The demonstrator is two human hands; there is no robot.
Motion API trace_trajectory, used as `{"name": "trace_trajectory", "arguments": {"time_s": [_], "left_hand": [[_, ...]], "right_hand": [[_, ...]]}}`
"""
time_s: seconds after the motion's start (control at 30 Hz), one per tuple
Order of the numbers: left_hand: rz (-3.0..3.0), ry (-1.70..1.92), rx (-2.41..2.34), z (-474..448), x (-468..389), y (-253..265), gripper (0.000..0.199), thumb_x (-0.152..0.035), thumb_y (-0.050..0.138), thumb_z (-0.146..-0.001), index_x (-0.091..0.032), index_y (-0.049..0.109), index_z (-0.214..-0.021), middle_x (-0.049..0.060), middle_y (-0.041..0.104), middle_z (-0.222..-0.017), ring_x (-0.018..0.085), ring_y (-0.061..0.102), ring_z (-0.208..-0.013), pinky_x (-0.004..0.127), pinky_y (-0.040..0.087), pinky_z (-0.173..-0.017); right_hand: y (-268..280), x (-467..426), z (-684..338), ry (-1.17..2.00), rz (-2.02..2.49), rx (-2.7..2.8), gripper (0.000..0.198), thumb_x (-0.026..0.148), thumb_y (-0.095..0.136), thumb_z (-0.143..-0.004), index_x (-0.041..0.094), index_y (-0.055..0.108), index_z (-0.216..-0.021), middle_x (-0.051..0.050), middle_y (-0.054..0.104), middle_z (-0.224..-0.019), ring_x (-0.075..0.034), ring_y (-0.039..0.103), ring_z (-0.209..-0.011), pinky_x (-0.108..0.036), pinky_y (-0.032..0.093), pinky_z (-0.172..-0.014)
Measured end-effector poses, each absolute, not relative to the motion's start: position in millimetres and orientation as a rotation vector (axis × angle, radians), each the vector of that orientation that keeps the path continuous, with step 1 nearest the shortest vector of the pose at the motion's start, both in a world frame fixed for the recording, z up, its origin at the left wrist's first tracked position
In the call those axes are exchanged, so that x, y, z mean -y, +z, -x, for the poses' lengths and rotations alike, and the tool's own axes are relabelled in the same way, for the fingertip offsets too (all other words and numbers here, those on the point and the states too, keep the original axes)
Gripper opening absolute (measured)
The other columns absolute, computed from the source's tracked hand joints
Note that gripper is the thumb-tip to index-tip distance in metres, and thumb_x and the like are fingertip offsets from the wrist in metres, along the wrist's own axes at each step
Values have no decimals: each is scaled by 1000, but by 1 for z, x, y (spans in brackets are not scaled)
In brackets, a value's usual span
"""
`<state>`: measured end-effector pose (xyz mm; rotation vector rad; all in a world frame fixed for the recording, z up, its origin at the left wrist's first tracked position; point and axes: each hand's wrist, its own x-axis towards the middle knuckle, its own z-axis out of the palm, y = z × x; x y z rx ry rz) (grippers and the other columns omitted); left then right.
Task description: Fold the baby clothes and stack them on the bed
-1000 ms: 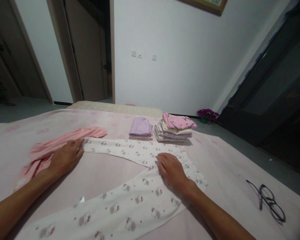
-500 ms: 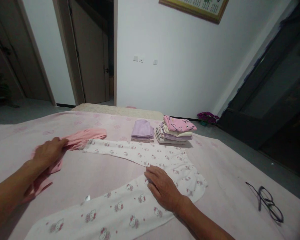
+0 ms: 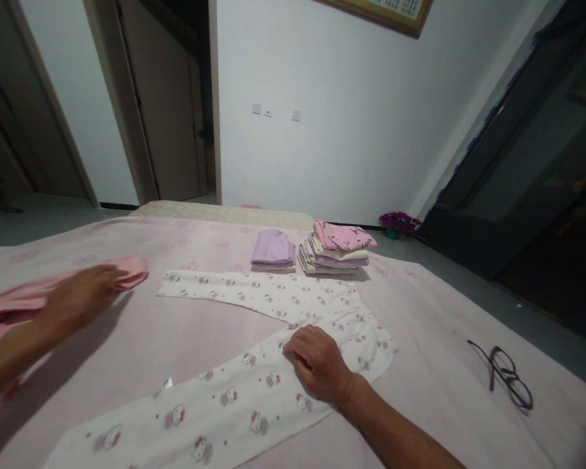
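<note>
Pink cover point(image 3: 430, 326) — eyeglasses point(image 3: 508, 374) right, folded stacks point(image 3: 339, 251) just beyond printed pants point(image 3: 349, 322).

Left hand point(image 3: 75, 301): and away it goes, swinging further left!
Pink garment point(image 3: 22, 296): hauled clear of the cat-print trousers point(image 3: 254, 384) (there's a gap now).
Right hand point(image 3: 321, 366): fingers curling inward, flatter before.

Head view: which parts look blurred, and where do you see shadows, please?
Head view: the left hand is smeared, likely by motion, the right hand sharper; head view: soft shadows darken the pink sheet below the left hand and beside the taller stack.
</note>
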<state>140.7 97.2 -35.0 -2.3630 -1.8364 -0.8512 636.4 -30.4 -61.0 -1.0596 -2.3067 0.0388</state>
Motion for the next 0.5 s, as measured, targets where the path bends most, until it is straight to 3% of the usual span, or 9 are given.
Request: {"name": "trace_trajectory", "arguments": {"time_s": [0.1,0.2,0.33,0.5], "left_hand": [[2663,-688,1649,-221,-105,-56,44,-44,37,-95,-22,69,-116,11,67,-126,28,62,-115,43,46,-104],[2883,-635,1417,-298,-96,-67,47,-46,38,-97,-22,62,-131,10,61,-138,27,54,-130,45,41,-112],[2883,-632,1102,-347,-62,-65,38,-32,41,-98,-21,65,-124,13,64,-134,28,58,-125,49,46,-106],[2931,-490,815,-346,15,-50,35,-19,47,-95,-27,62,-126,7,64,-135,27,57,-127,49,45,-108]], "right_hand": [[-59,30,-635,67,1063,2393,23,11,51,-84,21,64,-100,-7,66,-98,-22,57,-93,-38,45,-84],[-54,37,-636,133,1020,2505,27,15,53,-88,22,63,-112,-8,65,-110,-22,56,-102,-40,45,-92],[-51,54,-639,229,1029,2546,39,21,53,-92,22,55,-131,-9,60,-130,-22,52,-120,-41,41,-106],[-55,65,-641,245,1194,2451,38,26,47,-97,21,54,-134,-10,55,-140,-21,47,-130,-43,35,-114]]}}
